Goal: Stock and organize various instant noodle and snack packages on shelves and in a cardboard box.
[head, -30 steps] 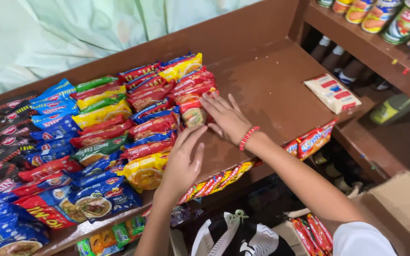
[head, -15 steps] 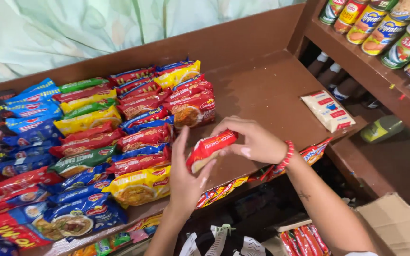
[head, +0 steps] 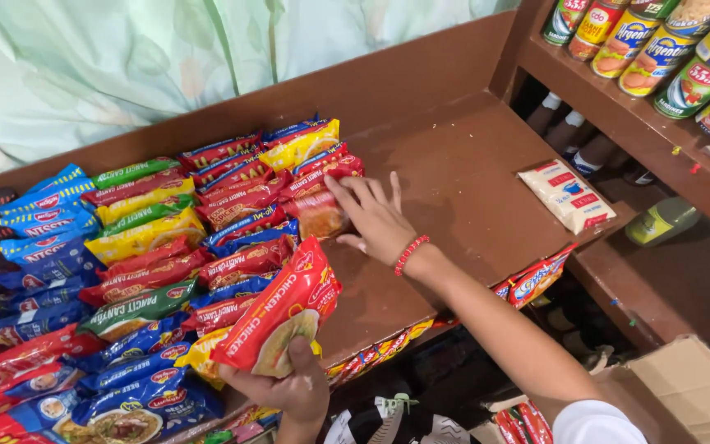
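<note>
Layout, head view. Noodle packets point(head: 149, 238) in rows fill the left half of the shelf point(head: 454, 164); the right half lies bare. My left hand point(head: 289, 390), at the front edge, grips one packet point(head: 277, 316) raised over the front rows. My right hand point(head: 375, 222) rests on the rows' right end, touching a packet there. Small sachet point(head: 567, 196) lies far right, near the front corner. Cans point(head: 659, 49) stand on a higher shelf behind it. Cardboard box point(head: 692, 386) sits below, front right.

A white packet point(head: 567, 195) lies on the brown shelf point(head: 462, 173) below a row of cans point(head: 659, 49).
</note>
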